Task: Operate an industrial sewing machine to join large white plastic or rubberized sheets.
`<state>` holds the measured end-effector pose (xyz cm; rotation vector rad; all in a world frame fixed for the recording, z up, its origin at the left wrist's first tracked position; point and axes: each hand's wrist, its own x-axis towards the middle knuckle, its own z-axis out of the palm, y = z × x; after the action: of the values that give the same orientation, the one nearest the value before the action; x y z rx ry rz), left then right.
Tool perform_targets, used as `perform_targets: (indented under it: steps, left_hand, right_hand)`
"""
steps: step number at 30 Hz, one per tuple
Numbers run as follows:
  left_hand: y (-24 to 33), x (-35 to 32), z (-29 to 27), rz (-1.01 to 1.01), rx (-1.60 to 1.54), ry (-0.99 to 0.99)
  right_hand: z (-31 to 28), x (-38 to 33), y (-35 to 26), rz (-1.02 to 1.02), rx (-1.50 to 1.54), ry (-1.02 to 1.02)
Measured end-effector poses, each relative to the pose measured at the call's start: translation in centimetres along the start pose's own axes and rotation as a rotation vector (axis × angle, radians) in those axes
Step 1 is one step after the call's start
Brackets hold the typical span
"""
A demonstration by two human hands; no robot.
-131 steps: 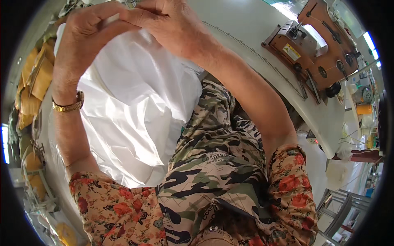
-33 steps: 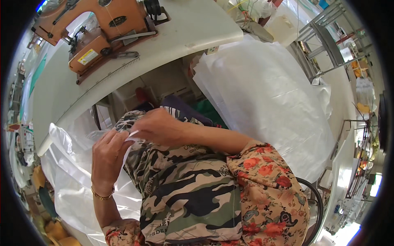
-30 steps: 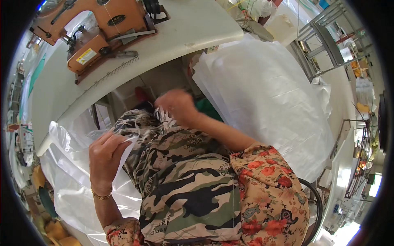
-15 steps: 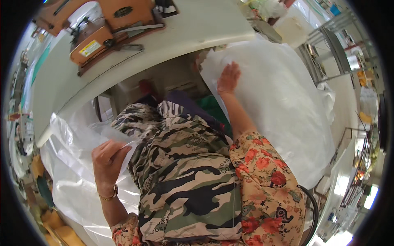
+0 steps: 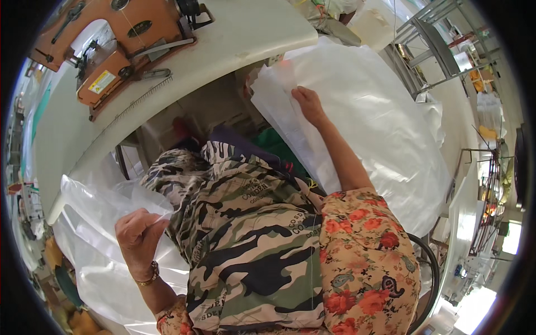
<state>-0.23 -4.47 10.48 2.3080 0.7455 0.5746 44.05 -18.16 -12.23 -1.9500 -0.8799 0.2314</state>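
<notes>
My left hand (image 5: 138,233) pinches the edge of a clear plastic bag (image 5: 103,223) that lies over my left side, beside my camouflage apron (image 5: 245,234). My right hand (image 5: 308,105) is stretched out to the right and rests with its fingers on the top sheet of a big stack of white translucent bags (image 5: 368,128). Whether those fingers grip the sheet or only press on it is hard to tell.
An orange sewing machine (image 5: 111,50) stands on the white curved table (image 5: 240,39) ahead. Metal racks (image 5: 441,44) stand at the upper right. Under the table are dark and green things (image 5: 273,145). Yellow items (image 5: 78,321) lie at the lower left.
My right hand left the bag at my lap and reached right to the white stack. My left hand kept hold of the clear bag and sank a little.
</notes>
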Motion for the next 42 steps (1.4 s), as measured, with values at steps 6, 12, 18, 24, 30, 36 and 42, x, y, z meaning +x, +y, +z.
perform_targets:
  steps: [6,12,18,24,30,36,42]
  left_hand:
    - [0.5,-0.3,-0.5,0.153,-0.324,-0.167]
    - [0.4,-0.4,1.0,0.0,-0.316,-0.308]
    - [-1.8,1.3,3.9,-0.263,-0.54,-0.244]
    - [-6.3,1.9,6.1,-0.284,-0.761,-0.251]
    - [-9.5,0.3,7.0,-0.241,-0.844,-0.125]
    - [-10.1,-0.8,6.3,-0.264,-0.765,-0.112]
    - [-9.7,-1.5,5.3,-0.251,-0.802,-0.076]
  right_hand:
    - [-3.0,-4.6,-8.5,0.538,1.161,-0.441]
    - [-0.6,-6.7,-14.1,0.613,1.306,-0.689]
    - [3.0,-7.9,-16.9,0.555,1.444,-1.081]
    - [4.7,-9.3,-20.0,0.691,1.325,-1.147]
    - [4.1,-8.7,-21.5,0.656,1.185,-1.053]
    - [4.5,-8.1,-21.3,0.543,1.294,-1.131]
    - [5.2,-7.5,-20.7,0.571,1.295,-1.015]
